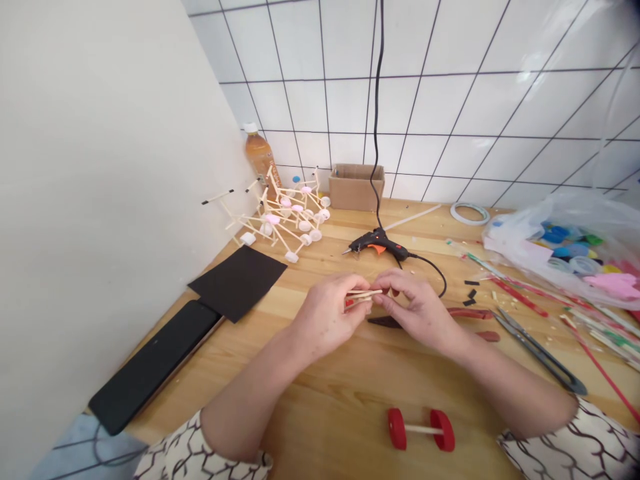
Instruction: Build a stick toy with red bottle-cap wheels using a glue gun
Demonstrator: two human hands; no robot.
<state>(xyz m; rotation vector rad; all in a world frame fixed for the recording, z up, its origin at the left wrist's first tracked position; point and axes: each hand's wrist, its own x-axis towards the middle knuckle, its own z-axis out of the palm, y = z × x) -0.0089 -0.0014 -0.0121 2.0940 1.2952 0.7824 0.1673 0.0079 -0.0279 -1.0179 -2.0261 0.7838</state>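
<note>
My left hand (pixel 327 315) and my right hand (pixel 417 308) meet over the middle of the wooden table (pixel 345 393). Both pinch a small bundle of thin wooden sticks (pixel 363 296) held level between the fingertips. Just behind the hands lies a black hot glue gun (pixel 379 245) with an orange trigger, its cord running up the tiled wall. Near the front edge rests a stick axle with two red bottle-cap wheels (pixel 421 429).
A stick-and-cap structure (pixel 283 217) stands at the back left beside an orange drink bottle (pixel 261 157) and a small cardboard box (pixel 357 187). Black sheets (pixel 237 280) lie at left. Scissors (pixel 543 350), red-handled pliers (pixel 470 313), straws and a plastic bag of caps (pixel 575 247) crowd the right.
</note>
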